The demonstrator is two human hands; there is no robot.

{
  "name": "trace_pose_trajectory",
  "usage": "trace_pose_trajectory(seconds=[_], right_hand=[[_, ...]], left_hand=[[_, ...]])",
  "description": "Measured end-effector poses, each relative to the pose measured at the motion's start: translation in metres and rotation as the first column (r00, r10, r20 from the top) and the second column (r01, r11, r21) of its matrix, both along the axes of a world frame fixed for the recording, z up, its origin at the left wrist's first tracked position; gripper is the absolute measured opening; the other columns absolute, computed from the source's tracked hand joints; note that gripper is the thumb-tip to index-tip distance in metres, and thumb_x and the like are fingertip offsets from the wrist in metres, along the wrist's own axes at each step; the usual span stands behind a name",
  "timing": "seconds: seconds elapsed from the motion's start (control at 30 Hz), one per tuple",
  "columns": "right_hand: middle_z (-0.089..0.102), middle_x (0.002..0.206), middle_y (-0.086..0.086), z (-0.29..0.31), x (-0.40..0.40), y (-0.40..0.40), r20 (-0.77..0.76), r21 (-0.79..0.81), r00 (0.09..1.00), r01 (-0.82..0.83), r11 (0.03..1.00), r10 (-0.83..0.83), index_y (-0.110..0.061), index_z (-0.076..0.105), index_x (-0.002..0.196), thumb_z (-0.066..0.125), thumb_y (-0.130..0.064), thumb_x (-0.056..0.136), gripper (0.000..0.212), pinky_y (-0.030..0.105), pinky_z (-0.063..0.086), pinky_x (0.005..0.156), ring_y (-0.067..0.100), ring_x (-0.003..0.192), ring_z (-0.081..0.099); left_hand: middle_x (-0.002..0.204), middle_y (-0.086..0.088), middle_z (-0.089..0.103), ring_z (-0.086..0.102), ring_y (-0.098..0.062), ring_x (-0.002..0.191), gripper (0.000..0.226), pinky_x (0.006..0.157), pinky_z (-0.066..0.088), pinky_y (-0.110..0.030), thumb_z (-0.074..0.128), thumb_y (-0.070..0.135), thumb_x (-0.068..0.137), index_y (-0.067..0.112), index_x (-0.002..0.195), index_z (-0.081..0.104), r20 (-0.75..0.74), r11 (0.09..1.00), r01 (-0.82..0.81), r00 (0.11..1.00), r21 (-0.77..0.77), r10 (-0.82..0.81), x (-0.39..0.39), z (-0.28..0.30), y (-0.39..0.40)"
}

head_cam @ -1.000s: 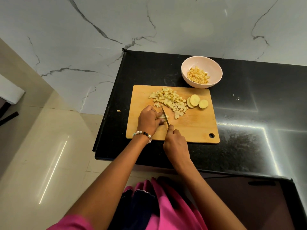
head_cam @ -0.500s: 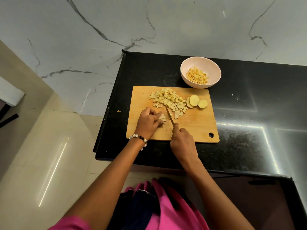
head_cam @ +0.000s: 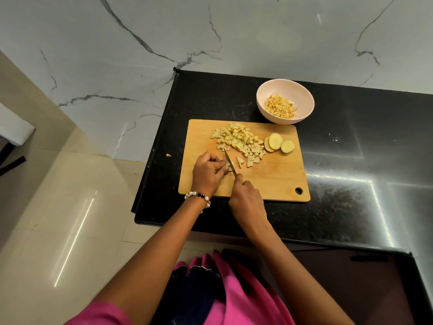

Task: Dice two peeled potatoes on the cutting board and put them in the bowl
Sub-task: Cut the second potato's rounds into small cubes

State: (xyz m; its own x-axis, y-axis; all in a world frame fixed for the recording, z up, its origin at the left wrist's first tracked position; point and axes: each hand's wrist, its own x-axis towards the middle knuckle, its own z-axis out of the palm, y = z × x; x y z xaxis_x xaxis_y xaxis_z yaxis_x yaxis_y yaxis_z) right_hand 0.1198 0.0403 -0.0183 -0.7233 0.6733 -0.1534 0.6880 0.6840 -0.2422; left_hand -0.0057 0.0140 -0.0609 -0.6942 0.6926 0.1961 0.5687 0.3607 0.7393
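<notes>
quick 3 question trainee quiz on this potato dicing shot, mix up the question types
1. True or false: the bowl already holds diced potato.
2. The right hand holds: A) knife B) spoon C) peeler
3. Fill in: the uncut potato slices lie on the ___.

Key: 1 true; 2 A; 3 cutting board

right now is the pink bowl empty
No, the pink bowl already holds a small heap of diced potato in its bottom.
</notes>
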Motion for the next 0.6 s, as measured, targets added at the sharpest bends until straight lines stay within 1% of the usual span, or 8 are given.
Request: trace_pose_trajectory(seconds=[0.1,0.17,0.2,0.23,0.3,0.37,0.5,0.6], right_hand=[[0.057,0.107,0.022,-0.004,0.01,-0.009,-0.006,0.045,1.0,-0.012,0.999,0.012,0.007,0.024,0.143,0.034,0.002,0.093,0.051,0.034,0.035,0.058,0.037,0.079,0.062],[0.061,0.091,0.024,-0.008,0.024,-0.017,0.018,0.053,1.0,-0.022,0.998,0.021,0.011,0.04,0.134,0.048,0.006,0.084,0.051,0.034,0.033,0.047,0.037,0.06,0.061],[0.062,0.087,0.024,-0.01,0.03,-0.019,0.015,0.079,1.0,-0.014,0.997,0.013,0.011,0.044,0.131,0.051,0.007,0.082,0.05,0.033,0.032,0.045,0.038,0.056,0.06],[0.062,0.091,0.024,-0.01,0.032,-0.02,0.012,0.07,1.0,-0.008,0.997,0.007,0.01,0.042,0.133,0.049,0.006,0.084,0.05,0.034,0.034,0.046,0.038,0.059,0.061],[0.057,0.109,0.021,-0.006,0.03,-0.015,0.001,0.033,1.0,-0.003,0.999,0.003,0.005,0.027,0.143,0.036,0.001,0.093,0.051,0.038,0.041,0.057,0.038,0.078,0.063],[0.052,0.118,0.019,-0.005,0.023,-0.004,-0.004,0.023,1.0,0.019,1.0,-0.018,0.0,0.018,0.147,0.03,-0.003,0.096,0.053,0.038,0.044,0.066,0.036,0.089,0.061],[0.053,0.118,0.018,-0.001,0.017,0.009,-0.02,0.002,0.998,0.051,0.999,-0.051,-0.004,0.019,0.148,0.033,-0.006,0.095,0.055,0.038,0.042,0.071,0.035,0.094,0.057],[0.055,0.114,0.018,0.002,0.017,0.006,-0.073,-0.073,0.996,0.045,0.996,-0.051,-0.004,0.023,0.147,0.035,-0.008,0.095,0.053,0.04,0.044,0.075,0.035,0.095,0.056]], left_hand=[[0.089,-0.01,0.06,0.055,-0.027,0.086,0.021,0.072,0.05,-0.036,0.074,0.012,0.079,0.002,0.097,0.073,-0.053,1.0,-0.004,0.999,0.0,0.004,0.002,-0.001,-0.001],[0.088,-0.01,0.06,0.054,-0.026,0.085,0.02,0.07,0.049,-0.033,0.074,0.012,0.079,0.002,0.097,0.073,-0.069,1.0,-0.009,0.998,0.01,0.009,0.002,-0.002,-0.001],[0.088,-0.01,0.06,0.053,-0.026,0.085,0.02,0.069,0.047,-0.032,0.073,0.012,0.079,0.002,0.097,0.074,-0.073,1.0,-0.01,0.997,0.014,0.011,0.002,-0.002,-0.002],[0.088,-0.009,0.059,0.053,-0.025,0.085,0.02,0.069,0.046,-0.03,0.073,0.012,0.08,0.003,0.097,0.074,-0.076,1.0,-0.009,0.997,0.016,0.011,0.001,-0.003,-0.002],[0.088,-0.01,0.06,0.052,-0.025,0.085,0.02,0.07,0.043,-0.027,0.073,0.012,0.079,0.004,0.098,0.073,-0.08,1.0,0.004,0.997,0.02,-0.002,0.0,-0.003,-0.003],[0.09,-0.01,0.06,0.053,-0.026,0.085,0.022,0.071,0.045,-0.029,0.074,0.011,0.079,0.004,0.1,0.073,-0.075,0.999,0.024,0.997,0.026,-0.022,-0.001,-0.004,-0.005],[0.093,-0.011,0.06,0.055,-0.024,0.085,0.026,0.073,0.048,-0.031,0.073,0.012,0.08,0.004,0.104,0.071,-0.067,0.999,0.034,0.997,0.042,-0.031,-0.002,-0.002,-0.008],[0.094,-0.01,0.06,0.058,-0.02,0.083,0.024,0.073,0.049,-0.022,0.073,0.009,0.08,0.003,0.104,0.071,-0.046,0.997,0.013,0.999,0.08,-0.01,-0.002,-0.002,-0.009]])
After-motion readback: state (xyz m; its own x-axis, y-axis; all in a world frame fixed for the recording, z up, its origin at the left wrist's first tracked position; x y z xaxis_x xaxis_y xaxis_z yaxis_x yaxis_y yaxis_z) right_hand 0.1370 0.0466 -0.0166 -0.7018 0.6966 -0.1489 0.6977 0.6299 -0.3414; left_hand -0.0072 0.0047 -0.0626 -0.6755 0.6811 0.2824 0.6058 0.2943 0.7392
